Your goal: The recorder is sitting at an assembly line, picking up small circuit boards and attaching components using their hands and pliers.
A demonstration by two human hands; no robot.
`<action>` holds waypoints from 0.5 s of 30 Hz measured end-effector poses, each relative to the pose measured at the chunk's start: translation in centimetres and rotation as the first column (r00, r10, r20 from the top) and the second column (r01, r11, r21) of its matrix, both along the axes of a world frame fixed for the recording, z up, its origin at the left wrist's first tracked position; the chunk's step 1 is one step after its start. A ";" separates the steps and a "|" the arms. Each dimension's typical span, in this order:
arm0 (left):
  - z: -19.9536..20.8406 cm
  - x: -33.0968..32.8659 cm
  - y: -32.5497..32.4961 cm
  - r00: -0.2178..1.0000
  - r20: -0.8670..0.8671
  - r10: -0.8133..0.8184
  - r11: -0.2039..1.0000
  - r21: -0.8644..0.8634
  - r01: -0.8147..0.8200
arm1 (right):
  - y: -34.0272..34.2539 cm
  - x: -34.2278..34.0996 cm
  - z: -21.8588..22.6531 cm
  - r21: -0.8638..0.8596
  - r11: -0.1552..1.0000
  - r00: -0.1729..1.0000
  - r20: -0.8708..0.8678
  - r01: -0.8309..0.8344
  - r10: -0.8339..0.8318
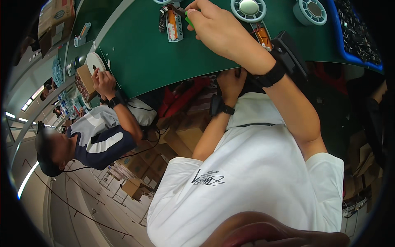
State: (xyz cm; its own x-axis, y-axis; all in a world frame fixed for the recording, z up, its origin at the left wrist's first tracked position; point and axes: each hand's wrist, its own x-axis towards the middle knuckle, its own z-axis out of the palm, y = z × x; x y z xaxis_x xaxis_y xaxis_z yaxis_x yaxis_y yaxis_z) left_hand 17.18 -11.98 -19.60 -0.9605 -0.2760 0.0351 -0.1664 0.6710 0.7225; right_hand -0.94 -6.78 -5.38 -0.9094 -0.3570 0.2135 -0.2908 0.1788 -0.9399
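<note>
In my right hand (220, 31) is a slim tool (189, 19) with a green grip and a dark tip, its exact kind hidden by my fingers. The tip reaches over the opened handle of a small handheld fan (175, 29), where an orange battery shows. A small black part (162, 21) lies against that handle's left side. Down at the table's near edge is my left hand (231, 85), fingers bent and partly hidden, so whether it holds anything is unclear. A second fan (249, 8), its handle also open with an orange battery (263, 37), lies right of my right hand.
Another round fan head (311, 11) sits farther right, beside a blue-rimmed tray (343, 45) of black parts. The green table (144, 61) curves along its near edge. At left, a co-worker's hands (106, 84) are by a white reel (94, 61) and a cardboard box (84, 82).
</note>
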 end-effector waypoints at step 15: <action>-0.3 0.2 -0.1 1.000 -0.021 0.023 0.999 0.042 -0.022 | 0.0 -0.1 0.2 0.117 0.993 0.964 -0.260 -0.019 0.049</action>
